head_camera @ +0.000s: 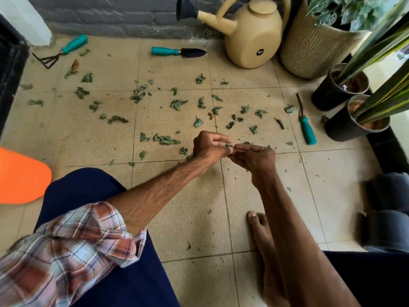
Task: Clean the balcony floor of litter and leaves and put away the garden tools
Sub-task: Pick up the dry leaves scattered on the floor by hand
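Observation:
Several crumpled green leaves (177, 104) lie scattered over the beige tiled floor (88, 134). My left hand (209, 147) and my right hand (254, 159) meet just above the floor at the middle, both pinching a small green leaf (229, 146) between their fingertips. Three teal-handled tools lie on the tiles: a hand rake (64, 50) at the far left, a black trowel (178, 52) by the back wall, and a narrow weeder (305, 125) at the right.
A tan watering can (247, 34) stands at the back beside a ribbed planter (314, 47). Two black pots (338, 91) with long striped leaves stand at the right. An orange object (20, 176) sits at the left edge. My bare foot (263, 235) rests on the tiles.

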